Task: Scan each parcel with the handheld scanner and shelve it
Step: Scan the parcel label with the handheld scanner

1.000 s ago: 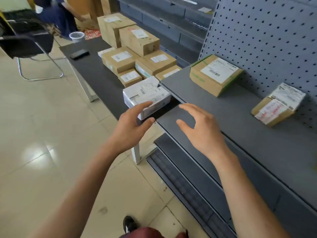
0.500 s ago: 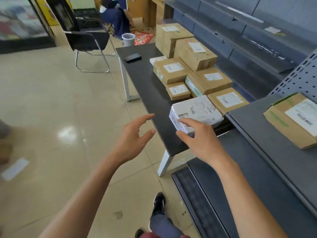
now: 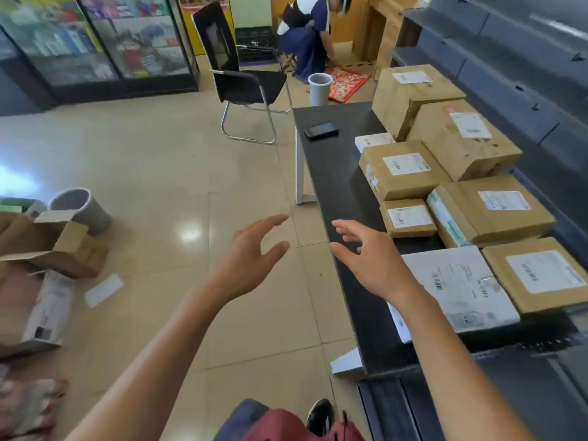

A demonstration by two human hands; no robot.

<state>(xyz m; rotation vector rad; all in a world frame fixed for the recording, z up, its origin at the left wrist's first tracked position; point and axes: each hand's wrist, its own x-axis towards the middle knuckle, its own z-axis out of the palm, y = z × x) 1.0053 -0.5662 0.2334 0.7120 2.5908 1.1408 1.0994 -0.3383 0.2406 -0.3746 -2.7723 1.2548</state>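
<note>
Right, I count eight parcels on the black table (image 3: pixel 343 192): seven brown cardboard boxes and one white parcel (image 3: pixel 461 288) at the near end, plus a small white box (image 3: pixel 374 141) tucked behind the brown stack, which makes nine packages in all. The brown ones run from the tall far box (image 3: pixel 410 93) through the small brown box (image 3: pixel 409 218) to the near right box (image 3: pixel 537 275). One dark handheld device (image 3: pixel 321 130), which may be the scanner though I cannot tell for sure, lies alone at the far left of the table, well apart from both hands.

My left hand (image 3: pixel 246 262) hangs over the floor with fingers spread wide, holding nothing. My right hand (image 3: pixel 372 262) is over the table's left edge, just beside the white parcel, fingers also spread and empty.

On the floor I see two grey bins, one far (image 3: pixel 319 88) and one left (image 3: pixel 81 210), one black chair (image 3: pixel 241 78), an open carton (image 3: pixel 54 246) and one crouching person (image 3: pixel 307 36).

Against half a second ago, my right hand is no longer touching the white parcel's near corner, and it now sits to the parcel's left; the view has swung further left, off the grey shelf.
</note>
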